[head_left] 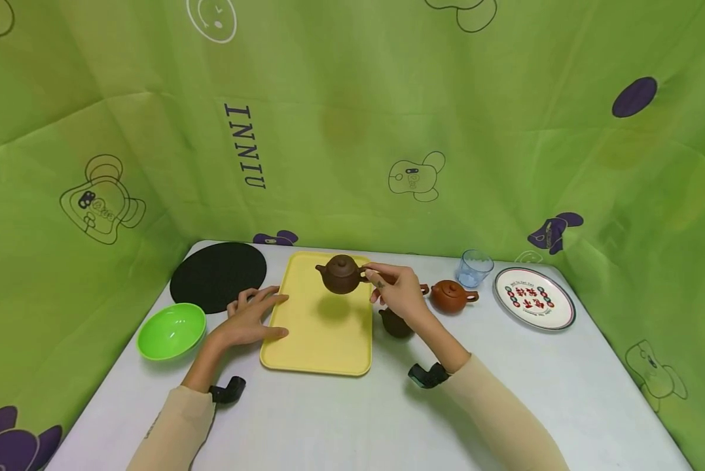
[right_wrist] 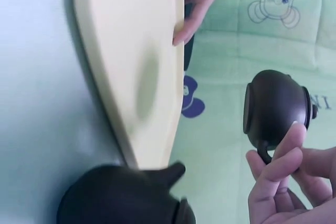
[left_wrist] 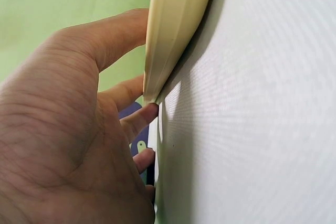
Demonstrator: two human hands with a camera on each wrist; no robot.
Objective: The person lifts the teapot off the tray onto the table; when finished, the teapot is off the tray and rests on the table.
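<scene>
Above the yellow tray [head_left: 317, 327] | right hand [head_left: 400, 296] pinches the dark teapot [head_left: 341, 275] by its handle, apparently clear of the tray; spout points left | left hand [head_left: 251, 318] nearer the tray, fingers flat on its left rim | backdrop reads "INNIU"

You are looking at a dark brown teapot [head_left: 342, 275] of matt, unglazed-looking clay; the orange-brown teapot [head_left: 451, 296] is showing the same dull earthen finish; the yellow tray [head_left: 305, 340] is reading as smooth plastic with a soft sheen; the green bowl [head_left: 171, 331] is gleaming like glossy plastic; the blue cup [head_left: 474, 268] is appearing clear and glassy; the round black mat [head_left: 218, 276] is looking matt and finely textured; the backdrop [head_left: 352, 131] is hanging as creased printed cloth.
</scene>
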